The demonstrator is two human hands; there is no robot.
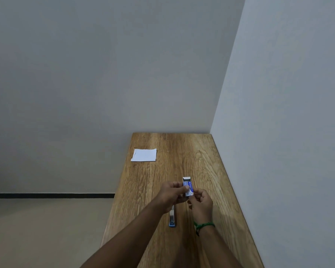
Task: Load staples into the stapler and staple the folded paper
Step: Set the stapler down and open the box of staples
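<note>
L hand pinches staple box above table, long axis running away from person, open flap at far end. R hand fingers curled at box's near end; grip on it unclear. Stapler lies lengthwise below hands, blue end nearest. Folded paper far left, flat.

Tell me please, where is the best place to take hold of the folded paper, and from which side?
Probably the folded paper is best gripped at its left edge, coming from the table's left side. It lies flat, so a grip from above finds little to catch, but that edge sits at the table's rim, where fingers may slip underneath.
</note>
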